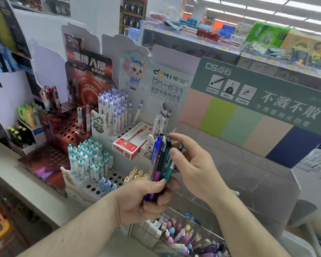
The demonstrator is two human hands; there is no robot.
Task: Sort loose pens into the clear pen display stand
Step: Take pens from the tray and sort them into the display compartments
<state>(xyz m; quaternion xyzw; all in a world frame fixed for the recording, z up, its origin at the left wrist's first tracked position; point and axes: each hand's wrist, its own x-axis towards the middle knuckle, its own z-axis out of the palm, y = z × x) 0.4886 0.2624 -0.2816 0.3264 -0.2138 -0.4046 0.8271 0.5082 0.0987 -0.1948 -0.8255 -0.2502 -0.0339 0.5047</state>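
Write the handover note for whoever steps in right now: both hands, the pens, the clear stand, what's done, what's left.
Left hand: grips a bunch of pens upright, tips down in the fist.
Right hand: at the top of the bunch, fingers curled round a teal pen, apparently picking it out.
Clear pen display stand: straight ahead under the green header card; I can make out no pens in it.
Done: nothing visibly placed.
Left: sort the whole bunch into the stand. More loose pens lie in the clear bin below.
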